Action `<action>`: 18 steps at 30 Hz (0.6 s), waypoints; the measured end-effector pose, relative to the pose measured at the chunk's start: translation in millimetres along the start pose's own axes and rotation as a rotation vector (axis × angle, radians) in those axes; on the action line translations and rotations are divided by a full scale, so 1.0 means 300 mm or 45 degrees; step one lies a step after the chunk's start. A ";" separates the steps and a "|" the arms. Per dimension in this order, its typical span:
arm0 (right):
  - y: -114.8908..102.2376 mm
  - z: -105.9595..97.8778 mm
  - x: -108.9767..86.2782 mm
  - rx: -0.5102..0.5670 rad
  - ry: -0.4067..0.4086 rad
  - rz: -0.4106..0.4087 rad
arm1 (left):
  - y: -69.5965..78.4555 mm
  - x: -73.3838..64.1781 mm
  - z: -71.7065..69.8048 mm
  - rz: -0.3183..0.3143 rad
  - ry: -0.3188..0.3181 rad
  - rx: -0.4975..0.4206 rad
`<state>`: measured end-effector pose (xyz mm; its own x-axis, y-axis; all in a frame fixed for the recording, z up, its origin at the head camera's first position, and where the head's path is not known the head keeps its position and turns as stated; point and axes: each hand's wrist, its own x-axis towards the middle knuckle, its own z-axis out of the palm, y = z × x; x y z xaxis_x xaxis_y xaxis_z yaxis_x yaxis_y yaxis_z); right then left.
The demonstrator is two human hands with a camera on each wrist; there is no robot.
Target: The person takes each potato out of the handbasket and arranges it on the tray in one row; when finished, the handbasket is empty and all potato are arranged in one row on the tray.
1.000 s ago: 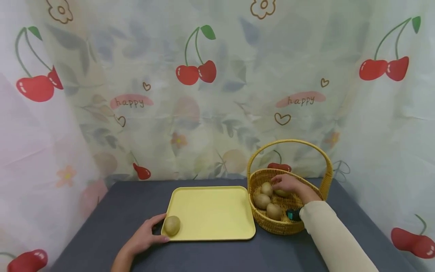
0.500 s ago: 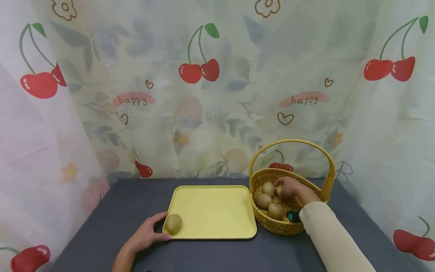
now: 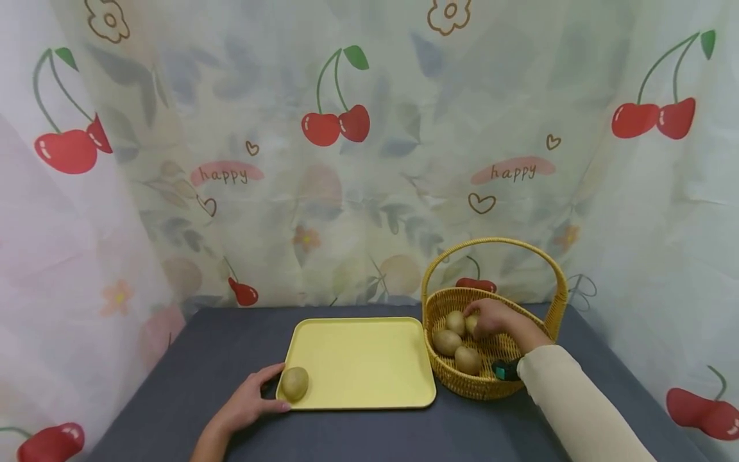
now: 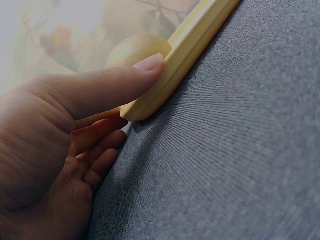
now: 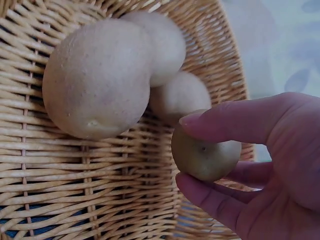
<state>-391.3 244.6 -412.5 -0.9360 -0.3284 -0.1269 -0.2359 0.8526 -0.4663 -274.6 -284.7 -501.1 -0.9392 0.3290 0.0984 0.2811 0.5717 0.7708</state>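
A Small Potato Between Finger and Thumb

The right hand [image 3: 498, 317] has a small potato [image 5: 209, 159] pinched between the thumb and the fingers. The thumb is on one side and a finger is on the other, with just the potato's width between them. This potato is inside the yellow-brown basket [image 3: 470, 388], but I cannot tell if it is lifted up. It is round and smooth, a dull yellow-brown, with one tiny dark dot on its skin.

Three other potatoes [image 5: 97, 80] sit close together beside it in the basket. The one nearest the wrist camera is pale brown and a bit lumpy, with little specks and a small dent.

One more potato, the tray potato [image 3: 295, 384], lies on the yellow tray [image 3: 366, 362], in the near left corner. It is round and light brown, and in the left wrist view it has small spots.

The left hand [image 3: 248, 401] is partly open around that corner. Its thumb is on the tray's near edge and a finger is at the left side.

The cloth [image 3: 369, 237] at the back says "happy" two times, each on a pink patch, with red cherries painted around.
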 end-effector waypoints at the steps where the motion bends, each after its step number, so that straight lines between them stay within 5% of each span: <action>1: -0.005 -0.003 -0.005 0.006 0.003 -0.008 | -0.001 0.000 0.000 -0.003 -0.003 0.001; 18: -0.144 -0.005 -0.157 0.039 0.175 -0.239 | 0.003 0.000 0.001 -0.013 0.005 -0.011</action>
<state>-337.3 224.0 -385.0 -0.9038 -0.4196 0.0841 -0.4031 0.7686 -0.4968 -274.2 -283.9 -500.6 -0.9428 0.3202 0.0930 0.2697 0.5685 0.7772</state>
